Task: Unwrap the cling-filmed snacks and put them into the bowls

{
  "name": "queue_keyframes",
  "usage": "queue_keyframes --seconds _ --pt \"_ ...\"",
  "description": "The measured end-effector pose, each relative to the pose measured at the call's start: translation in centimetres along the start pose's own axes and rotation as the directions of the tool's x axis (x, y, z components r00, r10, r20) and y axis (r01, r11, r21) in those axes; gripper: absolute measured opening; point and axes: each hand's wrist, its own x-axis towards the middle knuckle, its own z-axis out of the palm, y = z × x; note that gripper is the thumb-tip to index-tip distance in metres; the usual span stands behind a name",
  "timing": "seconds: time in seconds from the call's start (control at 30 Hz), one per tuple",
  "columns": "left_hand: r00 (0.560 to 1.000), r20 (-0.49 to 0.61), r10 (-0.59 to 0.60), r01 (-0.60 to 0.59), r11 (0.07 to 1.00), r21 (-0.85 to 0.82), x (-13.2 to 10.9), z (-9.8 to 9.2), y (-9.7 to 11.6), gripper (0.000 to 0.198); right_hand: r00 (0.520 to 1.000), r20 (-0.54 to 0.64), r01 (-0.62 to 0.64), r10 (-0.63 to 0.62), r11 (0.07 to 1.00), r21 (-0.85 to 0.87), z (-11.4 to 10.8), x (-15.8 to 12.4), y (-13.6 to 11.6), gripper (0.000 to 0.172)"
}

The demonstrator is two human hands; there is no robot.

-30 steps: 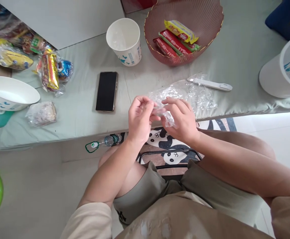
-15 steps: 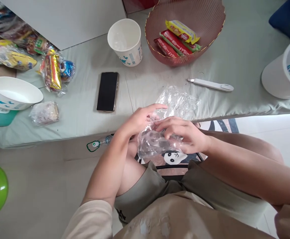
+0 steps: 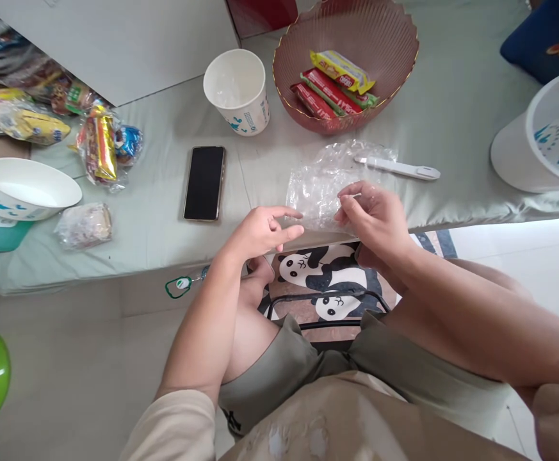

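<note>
Crumpled clear plastic bags [image 3: 315, 192] lie flat near the front edge of the cloth-covered table. My right hand [image 3: 372, 214] is over their right side, fingers curled and thumb and fingertips pinched at the plastic. Just left of the plastic, my left hand [image 3: 267, 232] is held with thumb and forefinger apart and nothing in it. A white utility knife [image 3: 399, 168] rests behind my right hand, its tip end overlapping the plastic. Behind the plastic stands a pink ribbed bowl [image 3: 389, 57] with several wrapped snacks [image 3: 334, 89].
A phone [image 3: 205, 184] and a white paper cup [image 3: 250, 115] stand left of the bowl. Farther left are a white paper bowl [image 3: 34, 176], a wrapped snack [image 3: 84, 226] and bagged snacks [image 3: 101, 147]. A white bucket [image 3: 512, 153] is at right; a panda-print stool [image 3: 308, 269] sits below.
The plastic that was between both hands above my lap now lies on the table. My hands have moved apart, and the left one has let go.
</note>
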Motion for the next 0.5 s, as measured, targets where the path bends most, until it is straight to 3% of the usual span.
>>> queue_keyframes --seconds 0.17,0.33,0.5 --pt "0.999 0.028 0.019 -0.018 0.999 -0.046 0.2 0.1 0.6 0.038 0.998 0.037 -0.032 0.04 0.978 -0.205 0.1 0.3 -0.2 0.042" --pt "0.999 -0.052 0.013 -0.013 1.0 0.011 0.8 0.4 0.4 0.039 0.999 0.018 -0.022 0.028 0.957 -0.288 0.3 0.7 0.3 0.057" --pt "0.988 -0.056 -0.145 0.145 0.989 0.0 1.0 0.1 0.1 0.046 0.997 0.013 0.07 -0.071 0.926 -0.371 -0.2 1.4 1.4 0.063"
